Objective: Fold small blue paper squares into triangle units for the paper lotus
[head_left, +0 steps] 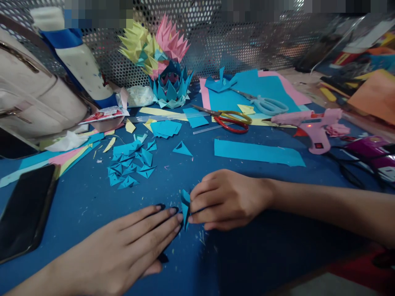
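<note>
A small piece of folded blue paper (185, 205) stands partly raised on the blue tabletop between my two hands. My right hand (228, 199) has its fingers curled and pinches the paper's right side. Stretched out nearly flat, my left hand (132, 246) has its fingertips at the paper's left edge. Beyond the left hand lies a pile of folded blue paper triangles (131, 162). One loose blue triangle (182, 148) sits apart from the pile, and a stack of small blue paper pieces (166, 128) is behind it.
A blue paper strip (259, 153) lies past my right hand. Farther back are red-and-yellow scissors (231, 123), light blue scissors (270, 105), a pink glue gun (314, 125) and folded paper flowers (171, 84). A phone (29, 209), bag (37, 90) and bottle (78, 61) occupy the left.
</note>
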### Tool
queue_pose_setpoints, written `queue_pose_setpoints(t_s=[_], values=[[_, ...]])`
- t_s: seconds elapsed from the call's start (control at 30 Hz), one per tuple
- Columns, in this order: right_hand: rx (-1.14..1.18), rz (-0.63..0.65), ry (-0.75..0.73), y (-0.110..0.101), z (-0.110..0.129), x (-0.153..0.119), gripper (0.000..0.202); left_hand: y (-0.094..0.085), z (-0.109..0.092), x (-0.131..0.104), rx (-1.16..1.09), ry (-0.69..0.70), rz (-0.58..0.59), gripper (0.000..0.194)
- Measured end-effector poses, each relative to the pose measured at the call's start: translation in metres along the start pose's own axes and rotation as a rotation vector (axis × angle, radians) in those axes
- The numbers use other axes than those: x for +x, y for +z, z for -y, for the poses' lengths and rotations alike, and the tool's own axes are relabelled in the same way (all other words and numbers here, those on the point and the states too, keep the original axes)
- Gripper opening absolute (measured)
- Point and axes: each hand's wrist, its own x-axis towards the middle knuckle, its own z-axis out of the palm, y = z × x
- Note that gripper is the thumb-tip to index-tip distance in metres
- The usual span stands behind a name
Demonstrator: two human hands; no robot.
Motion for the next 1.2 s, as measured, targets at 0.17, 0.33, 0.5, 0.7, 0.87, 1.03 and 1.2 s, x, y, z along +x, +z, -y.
queue_pose_setpoints(t_s=[0.17,0.33,0.5,0.7,0.87,1.03,1.2], values=[[0.005,-0.013,-0.001,0.0003,0.0003,0.0002,0.024,0.0024,-0.0008,-0.0016,0.006,0.005,0.000,0.044],[0.004,-0.019,0.001,0.0007,0.0000,0.0010,0.023,0.0026,-0.0002,-0.0002,0.023,0.004,0.015,0.044],[-0.005,-0.024,-0.002,0.0016,-0.0002,0.0005,0.023,0.0021,-0.0003,0.0018,0.067,-0.001,0.022,0.046],[0.003,-0.016,-0.002,0.0016,-0.0003,0.0002,0.022,0.0029,0.0008,0.0015,0.080,-0.007,0.031,0.047],[-0.020,0.013,0.008,0.0005,0.0002,0.0000,0.023,0.0041,0.0009,0.0015,0.086,-0.006,0.013,0.048],[-0.024,0.001,-0.001,0.0005,-0.0004,0.0003,0.024,0.0046,0.0006,0.0006,0.092,-0.009,0.036,0.050],[-0.020,-0.013,-0.004,0.0001,0.0000,0.0003,0.024,0.0056,0.0034,-0.0031,0.068,0.029,0.129,0.076]])
